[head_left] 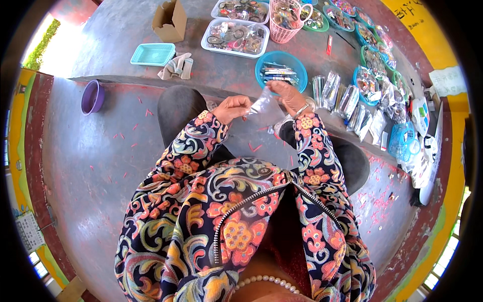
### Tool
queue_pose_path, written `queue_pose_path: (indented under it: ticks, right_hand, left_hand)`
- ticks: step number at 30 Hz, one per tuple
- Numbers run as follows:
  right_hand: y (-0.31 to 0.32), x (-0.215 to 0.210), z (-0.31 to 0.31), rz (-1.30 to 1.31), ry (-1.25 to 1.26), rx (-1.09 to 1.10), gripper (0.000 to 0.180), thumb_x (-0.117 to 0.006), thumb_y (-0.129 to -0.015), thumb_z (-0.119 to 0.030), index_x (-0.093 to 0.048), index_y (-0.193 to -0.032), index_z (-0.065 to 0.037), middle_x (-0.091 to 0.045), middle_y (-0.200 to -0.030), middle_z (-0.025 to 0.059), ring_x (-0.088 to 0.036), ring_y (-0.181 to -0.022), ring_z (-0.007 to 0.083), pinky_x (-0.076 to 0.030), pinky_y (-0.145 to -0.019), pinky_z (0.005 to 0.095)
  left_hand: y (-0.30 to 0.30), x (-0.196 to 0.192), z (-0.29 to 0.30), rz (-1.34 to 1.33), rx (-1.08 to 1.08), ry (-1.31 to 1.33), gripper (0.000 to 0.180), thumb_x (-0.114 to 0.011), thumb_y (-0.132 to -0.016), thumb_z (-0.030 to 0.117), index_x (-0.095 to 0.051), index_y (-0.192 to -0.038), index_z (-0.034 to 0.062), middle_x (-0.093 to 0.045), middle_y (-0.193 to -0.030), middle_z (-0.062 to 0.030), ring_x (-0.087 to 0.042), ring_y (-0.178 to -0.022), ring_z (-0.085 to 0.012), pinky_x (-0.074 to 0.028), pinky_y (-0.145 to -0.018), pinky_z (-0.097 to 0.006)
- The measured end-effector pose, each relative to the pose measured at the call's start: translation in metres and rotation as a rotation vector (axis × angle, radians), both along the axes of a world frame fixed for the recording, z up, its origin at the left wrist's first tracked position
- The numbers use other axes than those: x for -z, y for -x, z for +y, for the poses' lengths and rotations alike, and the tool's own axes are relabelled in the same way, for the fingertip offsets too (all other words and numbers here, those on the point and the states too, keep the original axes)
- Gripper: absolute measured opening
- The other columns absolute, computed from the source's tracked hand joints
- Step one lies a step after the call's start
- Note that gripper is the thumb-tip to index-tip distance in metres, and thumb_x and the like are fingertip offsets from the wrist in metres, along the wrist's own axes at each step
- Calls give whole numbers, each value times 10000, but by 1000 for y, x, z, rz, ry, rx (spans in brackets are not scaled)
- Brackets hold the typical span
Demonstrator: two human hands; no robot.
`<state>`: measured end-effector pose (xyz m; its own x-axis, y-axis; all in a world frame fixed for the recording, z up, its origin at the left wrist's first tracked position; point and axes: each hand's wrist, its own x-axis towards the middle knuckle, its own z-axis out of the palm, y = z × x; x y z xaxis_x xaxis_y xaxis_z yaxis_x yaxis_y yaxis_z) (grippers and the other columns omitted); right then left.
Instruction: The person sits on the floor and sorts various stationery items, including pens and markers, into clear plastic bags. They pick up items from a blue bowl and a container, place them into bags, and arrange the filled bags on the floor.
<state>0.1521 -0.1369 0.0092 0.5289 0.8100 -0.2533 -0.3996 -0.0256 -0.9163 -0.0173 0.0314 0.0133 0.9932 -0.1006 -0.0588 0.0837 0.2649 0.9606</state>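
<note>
Between my two hands stretches a small clear plastic bag [266,107], held up above my lap. The fingers of my left hand [232,108] pinch its left side. My right hand [289,95] grips the bag's upper right part, and a bracelet circles that wrist. A few whitish marks show at the bag's left edge; I cannot make out whether anything lies inside. Just beyond my right hand sits a round blue basket [260,80] holding several pens [280,73]. To its right lie bundles of pens in clear wrapping [329,90].
On the raised ledge stand white trays [205,42] of bagged hair ties, a pink basket [284,35], a cardboard box [169,22], a turquoise tray [153,54] and a cloth [176,66]. Several filled baskets [370,60] line the right. A purple basin [92,97] sits lower left.
</note>
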Motion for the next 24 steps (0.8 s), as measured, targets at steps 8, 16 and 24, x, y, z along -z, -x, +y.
queue_pose_path:
  ticks: [8,16,24]
  right_hand:
    - [11,-3,1,180,18,-66,240,-641,-805,-258,-619,-815,-19,-610,-738,22,-553,-654,77,-430,-599,205]
    - [15,-11,6,123,12,279,241,-653,-789,-280,-619,-771,-42,-618,-655,34,-579,-559,116,-412,-493,220]
    - [22,-18,9,-28,72,336,273,-608,-820,-307,-626,-786,-37,-625,-677,39,-586,-571,116,-410,-488,221]
  left_hand:
    - [-1,-7,-6,190,-197,242,90,-550,-808,148,-532,-777,65,-543,-718,9,-534,-657,-80,-452,-531,-240]
    - [-7,-20,-18,236,-408,343,112,-568,-844,164,-579,-859,53,-589,-791,-7,-568,-713,-87,-498,-565,-227]
    - [-6,-3,-12,256,-491,343,112,-559,-844,103,-578,-907,13,-623,-889,-90,-621,-829,-189,-522,-659,-268]
